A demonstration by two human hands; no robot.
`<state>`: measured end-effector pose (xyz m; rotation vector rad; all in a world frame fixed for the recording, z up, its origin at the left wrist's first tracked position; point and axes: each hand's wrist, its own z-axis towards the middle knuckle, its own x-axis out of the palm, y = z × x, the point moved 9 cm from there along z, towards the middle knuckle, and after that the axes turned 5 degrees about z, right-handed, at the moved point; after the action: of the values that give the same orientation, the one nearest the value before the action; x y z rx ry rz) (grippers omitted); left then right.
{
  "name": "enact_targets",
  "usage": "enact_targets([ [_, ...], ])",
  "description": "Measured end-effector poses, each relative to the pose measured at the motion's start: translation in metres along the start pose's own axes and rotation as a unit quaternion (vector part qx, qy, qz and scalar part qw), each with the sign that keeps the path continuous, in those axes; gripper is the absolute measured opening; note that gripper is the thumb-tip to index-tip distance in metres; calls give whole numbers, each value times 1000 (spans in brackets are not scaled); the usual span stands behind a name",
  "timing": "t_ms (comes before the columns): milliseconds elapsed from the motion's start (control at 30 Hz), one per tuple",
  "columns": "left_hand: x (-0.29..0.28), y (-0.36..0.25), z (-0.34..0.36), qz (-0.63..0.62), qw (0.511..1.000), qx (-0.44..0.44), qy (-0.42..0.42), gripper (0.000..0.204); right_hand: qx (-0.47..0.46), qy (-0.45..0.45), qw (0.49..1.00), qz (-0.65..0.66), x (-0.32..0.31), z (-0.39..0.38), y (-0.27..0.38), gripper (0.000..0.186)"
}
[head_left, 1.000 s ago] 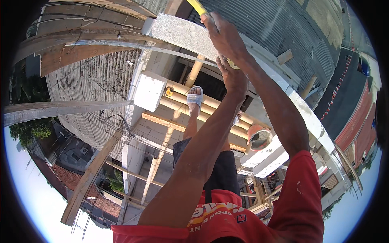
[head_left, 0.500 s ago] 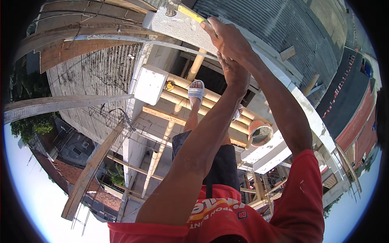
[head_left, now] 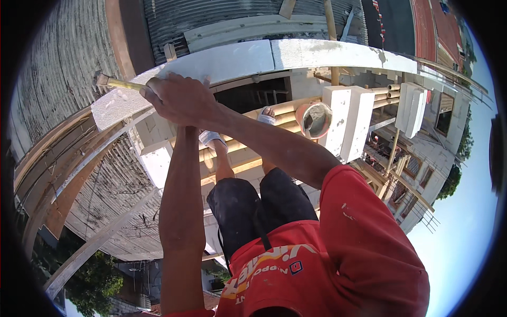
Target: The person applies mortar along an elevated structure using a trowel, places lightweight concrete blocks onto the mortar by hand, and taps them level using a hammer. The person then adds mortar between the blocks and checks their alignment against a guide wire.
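Observation:
My right hand (head_left: 182,100) is closed around the yellow handle of a hammer (head_left: 122,84), whose metal head points to the left, over the end of a white block wall. Under the right hand, my left hand (head_left: 188,130) is mostly hidden; its wrist comes up from below and its fingers do not show clearly. Both hands are at the top of the wall of pale blocks (head_left: 232,61), close to its left end. The hammer head is over or against the rough white block (head_left: 119,108) there; I cannot tell if it touches.
My sandalled feet stand on bamboo poles (head_left: 243,142) below the wall. An orange bucket (head_left: 315,119) of grey mortar stands to the right, beside loose white blocks (head_left: 346,121). Corrugated roofing (head_left: 222,21) lies beyond the wall. A long wooden beam (head_left: 100,238) slants at the lower left.
The view has swung, so the hands and hammer now appear further left and lower. More wall shows on the right. The right hand keeps hold of the hammer, with the left hand still close below.

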<state>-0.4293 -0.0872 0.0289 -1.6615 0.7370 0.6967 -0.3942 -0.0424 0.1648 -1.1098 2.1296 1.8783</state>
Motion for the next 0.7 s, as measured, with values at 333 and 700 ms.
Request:
enact_targets([
  [333,11,15,40,275,934,-134,183,134,183,-508,700,467,-170,-180,-174,39],
  [700,11,52,59,290,911,-167,240,139,327,-710,468,412,-216,-182,-330,40],
])
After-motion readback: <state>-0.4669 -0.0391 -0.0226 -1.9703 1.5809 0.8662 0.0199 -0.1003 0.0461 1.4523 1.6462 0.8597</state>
